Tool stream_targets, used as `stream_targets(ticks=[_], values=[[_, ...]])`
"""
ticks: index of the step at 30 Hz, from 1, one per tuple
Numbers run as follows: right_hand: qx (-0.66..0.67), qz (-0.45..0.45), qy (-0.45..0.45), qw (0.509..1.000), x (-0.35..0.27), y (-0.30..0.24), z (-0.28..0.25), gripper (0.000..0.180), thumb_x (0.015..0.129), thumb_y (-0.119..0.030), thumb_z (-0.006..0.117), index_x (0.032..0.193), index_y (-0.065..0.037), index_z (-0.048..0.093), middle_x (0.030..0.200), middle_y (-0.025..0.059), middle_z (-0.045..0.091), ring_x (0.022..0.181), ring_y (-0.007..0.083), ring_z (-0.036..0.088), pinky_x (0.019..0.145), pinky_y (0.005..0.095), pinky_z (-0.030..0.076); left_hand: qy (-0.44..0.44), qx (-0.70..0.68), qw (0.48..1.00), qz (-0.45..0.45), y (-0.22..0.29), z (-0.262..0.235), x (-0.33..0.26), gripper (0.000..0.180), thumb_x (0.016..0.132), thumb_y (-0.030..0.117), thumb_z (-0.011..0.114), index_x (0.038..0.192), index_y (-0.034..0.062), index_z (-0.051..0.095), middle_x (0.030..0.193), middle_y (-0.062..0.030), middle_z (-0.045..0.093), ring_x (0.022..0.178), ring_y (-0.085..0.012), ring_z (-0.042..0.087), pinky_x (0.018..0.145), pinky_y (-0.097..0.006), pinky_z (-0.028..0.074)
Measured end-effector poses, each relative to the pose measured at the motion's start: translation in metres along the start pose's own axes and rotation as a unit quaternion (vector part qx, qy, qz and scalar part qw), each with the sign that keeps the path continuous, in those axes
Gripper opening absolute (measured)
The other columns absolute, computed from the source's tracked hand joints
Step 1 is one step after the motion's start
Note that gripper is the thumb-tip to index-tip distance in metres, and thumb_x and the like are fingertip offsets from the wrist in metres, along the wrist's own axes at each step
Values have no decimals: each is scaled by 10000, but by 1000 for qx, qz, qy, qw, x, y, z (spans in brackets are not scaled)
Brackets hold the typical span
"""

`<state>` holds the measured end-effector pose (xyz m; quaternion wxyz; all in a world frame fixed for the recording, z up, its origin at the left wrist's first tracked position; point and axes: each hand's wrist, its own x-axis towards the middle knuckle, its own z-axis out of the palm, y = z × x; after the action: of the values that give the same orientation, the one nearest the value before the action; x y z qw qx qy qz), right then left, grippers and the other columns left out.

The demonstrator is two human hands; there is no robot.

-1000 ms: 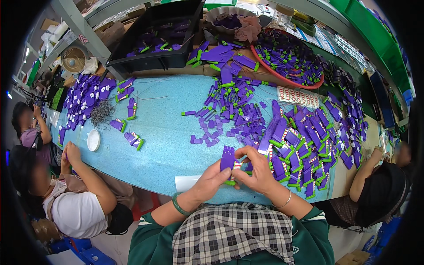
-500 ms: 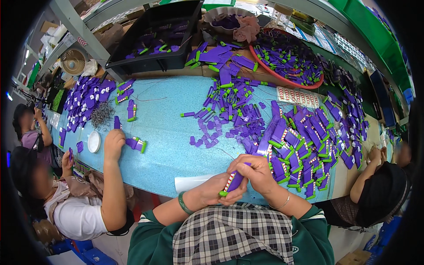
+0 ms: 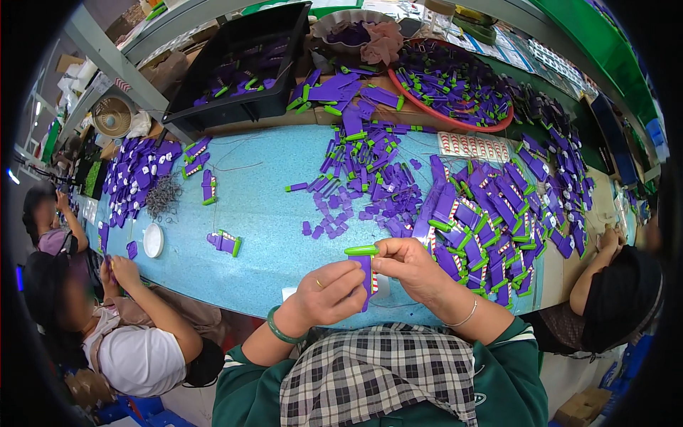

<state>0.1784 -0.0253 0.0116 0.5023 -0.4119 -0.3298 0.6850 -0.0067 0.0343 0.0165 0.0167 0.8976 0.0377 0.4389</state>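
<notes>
Both my hands hold one purple plastic piece with a green end upright over the near edge of the blue table. My left hand grips its lower part, with a green bangle on that wrist. My right hand pinches its upper part, a thin bracelet on the wrist. A heap of similar purple and green pieces lies just to the right of my hands. Small loose purple parts are scattered beyond them.
A black crate and a red-rimmed tray of purple pieces stand at the back. A person in white sits at my left by a white dish and another purple pile. Another person sits at my right.
I have turned the purple piece upright, its green end now on top. The person at my left has drawn an arm back from the table toward the body.
</notes>
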Motion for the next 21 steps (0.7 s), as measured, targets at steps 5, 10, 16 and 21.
stream_targets(ticks=[5, 10, 16, 21], values=[[-27, 18, -8, 999, 1, 0, -3, 197, 865, -149, 656, 693, -75, 595, 660, -66, 537, 615, 8, 435, 548, 200, 344, 3, -55, 998, 25, 7, 4, -5, 219, 623, -37, 687, 810, 32, 597, 926, -82, 590, 865, -251, 634, 659, -279, 564], [-7, 78, -36, 996, 1, 3, 4, 242, 895, -172, 623, 678, -67, 618, 650, -67, 537, 599, 16, 432, 548, 206, 355, 14, -39, 999, 29, 11, 2, -10, 225, 637, -33, 694, 842, 7, 611, 931, -106, 597, 879, -270, 639, 643, -287, 576], [17, 164, -96, 982, -15, 2, 4, 315, 941, -252, 572, 711, -52, 651, 633, -17, 588, 597, 51, 518, 594, 214, 419, 5, -28, 1000, -3, 9, -4, -8, 242, 656, -28, 686, 889, -23, 621, 924, -130, 609, 833, -289, 653, 620, -307, 584], [-101, 60, -191, 974, -23, -3, -19, 305, 955, -249, 552, 796, -6, 643, 774, 37, 637, 728, 120, 586, 719, 274, 462, 6, -38, 998, -44, 3, -1, -11, 180, 641, 2, 692, 813, -14, 640, 869, -116, 626, 801, -272, 659, 643, -304, 575]])
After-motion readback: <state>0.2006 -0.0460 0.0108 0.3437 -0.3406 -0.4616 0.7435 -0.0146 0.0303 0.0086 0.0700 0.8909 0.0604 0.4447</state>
